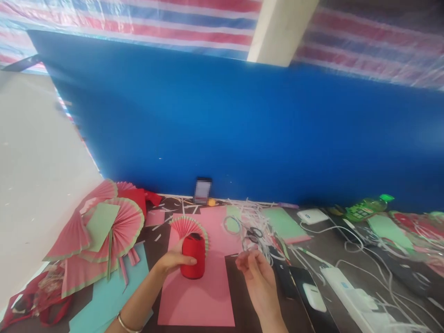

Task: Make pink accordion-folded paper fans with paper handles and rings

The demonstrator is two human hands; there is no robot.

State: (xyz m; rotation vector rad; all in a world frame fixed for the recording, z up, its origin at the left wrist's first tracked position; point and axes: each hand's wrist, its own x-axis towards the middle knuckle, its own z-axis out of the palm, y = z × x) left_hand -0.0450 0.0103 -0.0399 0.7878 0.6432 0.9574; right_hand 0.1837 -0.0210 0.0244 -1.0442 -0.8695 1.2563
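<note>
My left hand [176, 259] is wrapped round a red cylinder [193, 263] with a dark top, its thumb lying across the front; the exact kind of object is unclear. Directly behind it a pink pleated paper fan [185, 225] with a green edge stands partly hidden. A pink paper sheet [197, 305] lies beneath them. To the right, my right hand [255, 273] is closed with thumb and fingertips pinched together. Whatever might be between those fingertips is too blurred to make out. Close to it lies a tangle of white paper strips and rings [255, 231].
Pleated fans [128, 226] pile up at left over blue paper [128, 286]. On the right lie a dark phone [307, 282] with a white case on it, a power strip [347, 286], cables and a green bottle [367, 208]. A blue partition [222, 125] closes the back.
</note>
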